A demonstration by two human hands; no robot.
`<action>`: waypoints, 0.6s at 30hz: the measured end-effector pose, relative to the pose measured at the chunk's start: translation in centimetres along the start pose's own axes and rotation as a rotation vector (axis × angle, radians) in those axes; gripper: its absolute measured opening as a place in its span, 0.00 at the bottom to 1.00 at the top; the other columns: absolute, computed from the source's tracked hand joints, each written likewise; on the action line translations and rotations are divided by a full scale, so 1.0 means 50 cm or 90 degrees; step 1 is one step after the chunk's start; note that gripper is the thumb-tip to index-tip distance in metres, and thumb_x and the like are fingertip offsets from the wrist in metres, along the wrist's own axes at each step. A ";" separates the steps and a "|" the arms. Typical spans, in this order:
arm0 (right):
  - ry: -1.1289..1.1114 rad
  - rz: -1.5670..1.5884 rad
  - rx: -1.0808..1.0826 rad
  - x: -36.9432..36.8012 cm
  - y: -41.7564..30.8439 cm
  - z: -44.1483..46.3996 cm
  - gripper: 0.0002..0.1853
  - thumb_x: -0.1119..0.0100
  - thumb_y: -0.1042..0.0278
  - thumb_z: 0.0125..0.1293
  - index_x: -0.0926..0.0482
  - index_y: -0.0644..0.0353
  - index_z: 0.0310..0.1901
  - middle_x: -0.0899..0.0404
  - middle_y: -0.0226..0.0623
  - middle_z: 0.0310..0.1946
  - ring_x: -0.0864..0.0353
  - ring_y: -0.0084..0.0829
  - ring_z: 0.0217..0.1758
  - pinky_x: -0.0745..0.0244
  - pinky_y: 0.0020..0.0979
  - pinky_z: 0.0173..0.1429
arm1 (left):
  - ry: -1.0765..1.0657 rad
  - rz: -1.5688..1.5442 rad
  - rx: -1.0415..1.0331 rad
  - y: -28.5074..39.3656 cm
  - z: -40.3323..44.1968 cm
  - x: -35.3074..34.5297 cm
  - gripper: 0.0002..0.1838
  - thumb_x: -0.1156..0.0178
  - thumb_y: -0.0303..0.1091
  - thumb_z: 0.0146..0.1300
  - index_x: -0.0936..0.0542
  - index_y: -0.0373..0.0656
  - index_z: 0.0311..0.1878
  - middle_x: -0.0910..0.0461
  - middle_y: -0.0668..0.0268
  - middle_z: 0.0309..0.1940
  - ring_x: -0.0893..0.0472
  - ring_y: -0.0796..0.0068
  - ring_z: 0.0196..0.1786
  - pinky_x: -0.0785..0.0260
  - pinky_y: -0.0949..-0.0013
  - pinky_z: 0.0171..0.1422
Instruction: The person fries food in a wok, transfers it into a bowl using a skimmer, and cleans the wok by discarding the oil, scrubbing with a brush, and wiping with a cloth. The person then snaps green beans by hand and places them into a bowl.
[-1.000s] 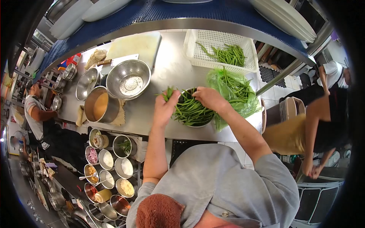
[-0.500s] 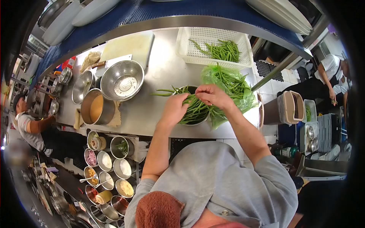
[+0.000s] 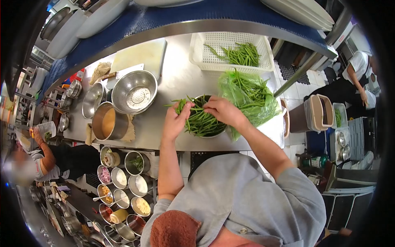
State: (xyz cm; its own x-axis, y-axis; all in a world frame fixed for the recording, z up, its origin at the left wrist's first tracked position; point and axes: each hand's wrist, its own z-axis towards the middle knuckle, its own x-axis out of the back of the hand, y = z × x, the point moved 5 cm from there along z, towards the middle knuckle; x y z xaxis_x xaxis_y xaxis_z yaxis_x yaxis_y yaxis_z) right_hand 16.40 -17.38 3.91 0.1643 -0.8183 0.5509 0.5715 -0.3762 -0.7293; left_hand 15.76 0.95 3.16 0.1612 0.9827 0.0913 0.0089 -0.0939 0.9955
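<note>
My left hand (image 3: 177, 119) is closed around several green beans (image 3: 180, 105) that stick out past its fingers, over the left edge of a metal pot (image 3: 210, 135). The pot is full of long green beans (image 3: 203, 122). Above its right side, my right hand (image 3: 220, 110) pinches near a bean that reaches across from the left hand. A green plastic bag (image 3: 269, 108) with more beans lies open just to the right. Behind it, a white perforated basket (image 3: 200, 58) holds another heap of beans.
At the left are a colander (image 3: 135, 91), a pot of orange-brown liquid (image 3: 108, 121), a knife (image 3: 123, 71) and a cutting board (image 3: 142, 57). Ingredient containers (image 3: 134, 162) stand below. A shelf (image 3: 185, 27) crosses above. One co-worker (image 3: 45, 160) is at the left, another (image 3: 358, 74) at the right.
My hands have drawn apart since half a second ago, the left moving left with its beans. The left co-worker now holds up a clear container. The person close at the right a second ago is gone.
</note>
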 end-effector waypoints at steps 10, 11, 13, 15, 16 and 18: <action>0.000 -0.001 -0.008 0.001 0.001 0.000 0.05 0.42 0.77 0.59 0.19 0.67 0.36 0.22 0.43 0.25 0.21 0.42 0.29 0.28 0.37 0.33 | 0.081 0.066 -0.063 0.046 -0.035 -0.001 0.13 0.46 0.37 0.72 0.19 0.37 0.41 0.32 0.77 0.21 0.36 0.87 0.24 0.44 0.79 0.28; 0.032 0.082 -0.063 -0.002 0.012 -0.007 0.06 0.44 0.75 0.62 0.19 0.67 0.36 0.23 0.38 0.24 0.23 0.34 0.27 0.31 0.33 0.30 | 0.080 0.062 -0.054 0.041 -0.038 -0.003 0.13 0.46 0.37 0.72 0.19 0.37 0.41 0.32 0.77 0.21 0.36 0.87 0.24 0.44 0.79 0.28; 0.051 0.312 -0.256 -0.024 0.051 -0.026 0.09 0.47 0.70 0.68 0.20 0.67 0.37 0.26 0.27 0.22 0.31 0.16 0.22 0.40 0.21 0.25 | 0.108 0.098 -0.180 0.052 -0.049 -0.002 0.13 0.46 0.37 0.72 0.19 0.37 0.40 0.31 0.76 0.22 0.35 0.88 0.24 0.44 0.79 0.27; 0.107 0.482 -0.329 -0.024 0.085 -0.032 0.10 0.48 0.70 0.68 0.20 0.68 0.38 0.27 0.26 0.21 0.29 0.19 0.23 0.35 0.23 0.28 | 0.155 0.040 -0.184 0.072 -0.066 0.005 0.13 0.46 0.38 0.72 0.19 0.39 0.40 0.28 0.75 0.23 0.34 0.88 0.25 0.44 0.79 0.27; 0.174 0.650 -0.389 -0.025 0.103 -0.038 0.11 0.49 0.70 0.67 0.20 0.69 0.38 0.28 0.26 0.20 0.27 0.22 0.24 0.31 0.24 0.32 | 0.201 -0.014 -0.199 0.078 -0.074 0.016 0.13 0.46 0.40 0.71 0.19 0.40 0.39 0.25 0.73 0.24 0.33 0.88 0.25 0.44 0.80 0.27; 0.171 0.563 -0.401 -0.015 0.095 -0.038 0.08 0.47 0.73 0.65 0.19 0.65 0.40 0.27 0.30 0.24 0.27 0.25 0.26 0.30 0.26 0.33 | 0.200 -0.119 -0.171 0.066 -0.070 0.055 0.13 0.47 0.41 0.72 0.20 0.41 0.39 0.25 0.73 0.24 0.33 0.88 0.25 0.44 0.80 0.26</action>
State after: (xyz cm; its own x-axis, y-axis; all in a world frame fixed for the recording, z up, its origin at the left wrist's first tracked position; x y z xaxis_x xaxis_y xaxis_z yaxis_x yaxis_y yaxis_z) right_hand 17.47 -19.36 -0.74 0.0887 -0.9453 -0.3139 -0.1823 0.2944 -0.9381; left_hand 12.80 3.88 6.80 -0.1264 0.9835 -0.1292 -0.2542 0.0938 0.9626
